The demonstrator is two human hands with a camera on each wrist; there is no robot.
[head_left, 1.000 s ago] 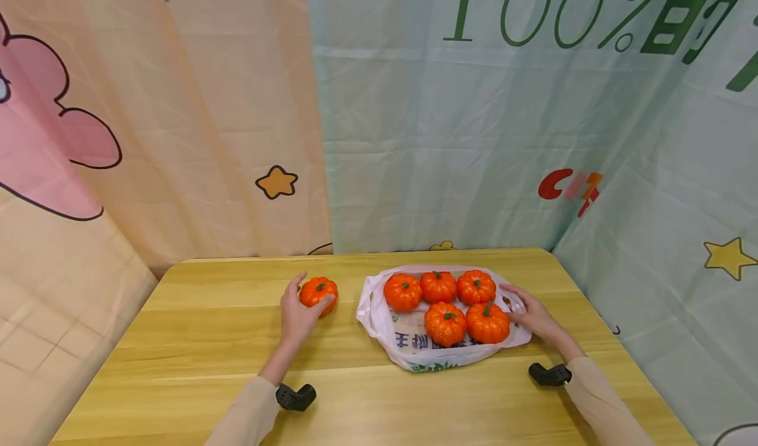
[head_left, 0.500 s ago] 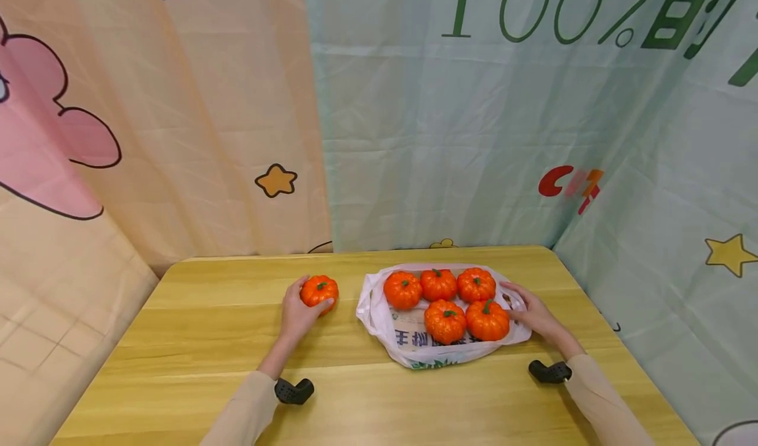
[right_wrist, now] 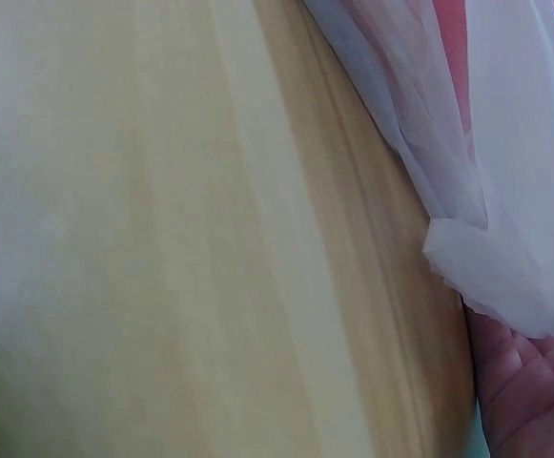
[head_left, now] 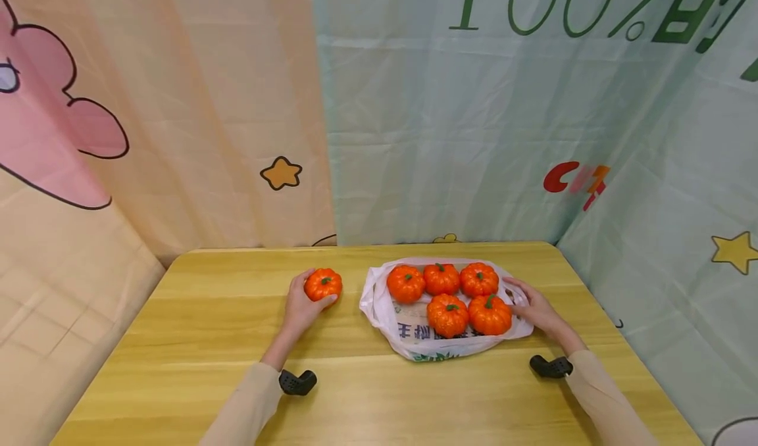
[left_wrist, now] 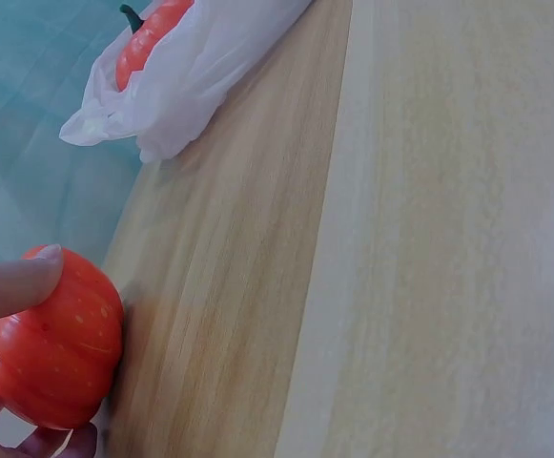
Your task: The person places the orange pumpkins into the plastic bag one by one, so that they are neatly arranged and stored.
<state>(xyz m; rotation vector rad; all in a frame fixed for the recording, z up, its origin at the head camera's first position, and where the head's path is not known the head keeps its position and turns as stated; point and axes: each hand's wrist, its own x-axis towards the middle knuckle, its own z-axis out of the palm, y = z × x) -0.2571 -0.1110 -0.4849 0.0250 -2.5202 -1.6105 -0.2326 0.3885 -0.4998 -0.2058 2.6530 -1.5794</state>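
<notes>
In the head view, my left hand (head_left: 302,306) holds a small orange pumpkin (head_left: 324,283) with a green stem, left of the bag. The left wrist view has the thumb (left_wrist: 29,279) across the pumpkin (left_wrist: 62,348) and fingertips beneath it. A white plastic bag (head_left: 379,324) lies spread open with several similar pumpkins (head_left: 447,315) inside, grouped toward its back and right. My right hand (head_left: 540,313) grips the bag's right edge, thumb near the closest pumpkin (head_left: 490,314). In the right wrist view, white plastic (right_wrist: 505,277) covers part of that hand (right_wrist: 534,391).
Everything rests on a wooden table (head_left: 195,341) with a light grain. Printed cloth curtains (head_left: 450,137) hang behind it and at both sides. Black wrist devices (head_left: 298,383) are worn on both arms.
My left fingers, the index first raised, have closed round the pumpkin. The right hand stays at the bag's edge, and the head view has tilted slightly.
</notes>
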